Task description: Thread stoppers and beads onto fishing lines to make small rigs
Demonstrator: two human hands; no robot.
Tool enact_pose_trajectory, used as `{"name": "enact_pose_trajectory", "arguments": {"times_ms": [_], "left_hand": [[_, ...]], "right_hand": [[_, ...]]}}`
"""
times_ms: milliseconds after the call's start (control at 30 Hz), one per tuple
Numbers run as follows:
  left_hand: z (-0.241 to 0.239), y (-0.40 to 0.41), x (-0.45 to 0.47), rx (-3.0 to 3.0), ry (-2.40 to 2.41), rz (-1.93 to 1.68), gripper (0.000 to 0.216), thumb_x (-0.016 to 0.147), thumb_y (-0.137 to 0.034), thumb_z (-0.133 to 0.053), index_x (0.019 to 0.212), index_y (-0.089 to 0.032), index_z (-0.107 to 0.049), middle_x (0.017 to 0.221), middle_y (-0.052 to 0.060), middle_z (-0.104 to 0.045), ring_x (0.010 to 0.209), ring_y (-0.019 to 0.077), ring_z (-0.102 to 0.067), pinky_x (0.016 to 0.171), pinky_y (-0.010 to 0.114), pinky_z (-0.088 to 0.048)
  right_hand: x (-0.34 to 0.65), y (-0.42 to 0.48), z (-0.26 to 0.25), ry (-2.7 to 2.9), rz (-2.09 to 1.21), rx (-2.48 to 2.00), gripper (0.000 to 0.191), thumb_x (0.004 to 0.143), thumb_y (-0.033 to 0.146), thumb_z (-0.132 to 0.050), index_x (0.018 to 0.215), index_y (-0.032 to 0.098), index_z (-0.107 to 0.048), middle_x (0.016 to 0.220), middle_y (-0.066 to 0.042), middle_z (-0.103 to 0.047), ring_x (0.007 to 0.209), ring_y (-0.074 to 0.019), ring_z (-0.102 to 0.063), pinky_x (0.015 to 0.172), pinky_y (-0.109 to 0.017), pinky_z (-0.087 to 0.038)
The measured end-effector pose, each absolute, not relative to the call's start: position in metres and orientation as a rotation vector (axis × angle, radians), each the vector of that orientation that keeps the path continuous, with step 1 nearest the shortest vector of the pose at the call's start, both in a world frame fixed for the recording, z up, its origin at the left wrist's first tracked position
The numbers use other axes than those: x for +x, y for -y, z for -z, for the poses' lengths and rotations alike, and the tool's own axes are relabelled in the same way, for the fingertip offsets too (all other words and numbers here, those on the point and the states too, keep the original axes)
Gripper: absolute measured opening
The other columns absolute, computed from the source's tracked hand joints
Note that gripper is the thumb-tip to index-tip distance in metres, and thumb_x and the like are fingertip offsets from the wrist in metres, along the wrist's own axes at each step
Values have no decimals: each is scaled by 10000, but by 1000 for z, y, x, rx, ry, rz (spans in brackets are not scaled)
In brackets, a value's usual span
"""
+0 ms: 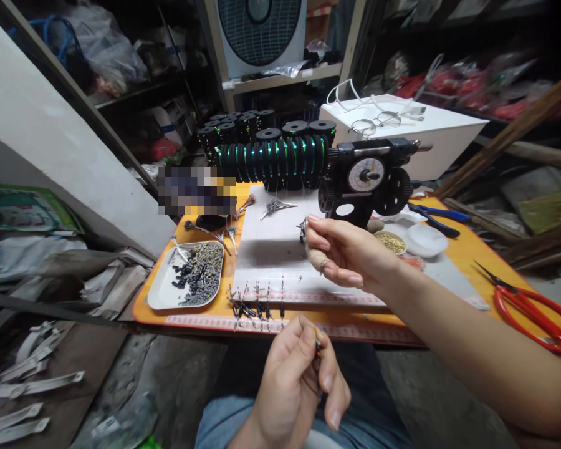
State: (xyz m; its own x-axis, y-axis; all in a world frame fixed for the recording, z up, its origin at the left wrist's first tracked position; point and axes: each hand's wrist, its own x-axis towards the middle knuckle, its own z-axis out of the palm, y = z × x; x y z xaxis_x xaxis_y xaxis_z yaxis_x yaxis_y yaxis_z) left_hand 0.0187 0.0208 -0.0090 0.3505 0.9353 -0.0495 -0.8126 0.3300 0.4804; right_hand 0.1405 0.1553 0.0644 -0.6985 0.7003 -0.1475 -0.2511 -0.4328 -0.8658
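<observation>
My left hand (302,374) is low at the front, above my lap. Its fingers are closed on a thin dark piece (318,355) with orange bits, mostly hidden by the fingers. Over the white board (266,255) is my right hand (339,252), its fingers curled in and one wrapped in tan tape. Small dark pieces (302,229) show right at its fingertips; whether they are gripped is hard to make out. Along the table's front edge lies a row of small black pieces with metal ends (257,310).
A white tray (155,299) of small grey and black parts stands left. Behind the board is a black winding machine (367,174) with a row of spools (271,159). Right are a dish of gold bits (390,242), blue-handled pliers (437,215) and red-handled scissors (533,312).
</observation>
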Motion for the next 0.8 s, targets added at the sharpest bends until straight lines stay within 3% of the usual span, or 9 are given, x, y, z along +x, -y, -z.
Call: {"name": "enact_pose_trajectory", "arguments": {"times_ms": [300,400,467,533,600,700,800], "left_hand": [[11,-21,20,425,-405,-1169,268,996,-316,-402,805,-168,-517,520,-64,-507,285,40,-447,365,151,-372],[13,-25,15,509,-578,-1209,251,990,-344,-425,820,-175,-498,543,-51,-551,315,54,-496,358,140,-354],[13,-29,9,608,-715,-1227,209,998,-335,-411,919,-175,-519,579,-33,-599,349,63,-536,373,138,-360],[12,-32,2,708,-839,-1228,210,1005,-321,-397,1089,-174,-522,702,7,-672,389,64,-575,426,160,-412],[10,-31,-3,794,-949,-1228,284,1003,-321,-403,1240,-186,-483,963,88,-713,504,87,-642,506,204,-481],[9,-23,-9,938,-1098,-1217,426,991,-346,-416,1402,-241,-390,1403,172,-527,825,175,-688,629,289,-552],[8,-9,-14,1171,-1286,-1142,527,982,-344,-423,1494,-291,-308,1538,123,-396,1111,242,-619,901,397,-524]], "right_hand": [[141,-155,-66,1306,-2057,-688,427,990,417,-366,645,180,-447,448,-1,-578,220,-19,-273,226,-109,-175],[143,-154,-67,1405,-1890,-732,300,998,355,-399,855,158,-574,456,12,-590,232,-22,-291,246,-111,-177],[145,-153,-68,1510,-1574,-827,207,992,314,-437,1045,168,-573,469,46,-573,261,-33,-333,266,-116,-213],[144,-152,-68,1623,-1199,-936,242,988,292,-448,1180,175,-536,500,60,-562,300,-45,-380,295,-133,-274],[142,-153,-66,1722,-969,-1023,330,986,280,-441,1291,163,-488,528,55,-571,325,-56,-408,328,-156,-327],[138,-159,-64,1825,-925,-1089,437,981,283,-442,1398,161,-399,539,52,-590,318,-68,-412,335,-178,-340],[135,-166,-63,1854,-1029,-1082,391,970,324,-463,1330,170,-456,522,56,-586,297,-74,-400,300,-179,-303]]}}
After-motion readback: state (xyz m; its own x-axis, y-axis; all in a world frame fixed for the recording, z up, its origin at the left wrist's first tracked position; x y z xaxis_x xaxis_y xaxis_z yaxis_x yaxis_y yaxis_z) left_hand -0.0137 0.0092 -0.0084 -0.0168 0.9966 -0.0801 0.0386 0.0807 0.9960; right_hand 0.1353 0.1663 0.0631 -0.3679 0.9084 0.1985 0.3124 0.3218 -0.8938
